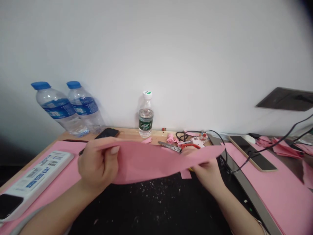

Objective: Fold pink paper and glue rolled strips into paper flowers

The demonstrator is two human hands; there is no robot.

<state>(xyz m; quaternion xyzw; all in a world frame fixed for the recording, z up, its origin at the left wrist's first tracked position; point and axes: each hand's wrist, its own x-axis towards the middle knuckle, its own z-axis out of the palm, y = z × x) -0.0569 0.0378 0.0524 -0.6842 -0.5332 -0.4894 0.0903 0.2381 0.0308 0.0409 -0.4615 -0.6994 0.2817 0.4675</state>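
Note:
A sheet of pink paper (146, 161) stretches, raised and bent, across the space between my hands. My left hand (100, 163) is closed on its left end, with the thumb pressed on top. Partly behind the paper's right end, my right hand (204, 168) is closed around the red handle of what look like scissors (171, 146). Their metal blades point left toward the wall. A bit of yellow shows below the fingers. Most of the right fingers are hidden by the paper, so I cannot tell whether they also touch it.
Two large water bottles (84, 107) and a small bottle (146, 119) stand by the wall. A white boxy device (39, 179) lies left. At right are a phone (251, 153), cables (271, 142) and pink sheets (276, 186). The black mat (146, 209) carries pale scraps.

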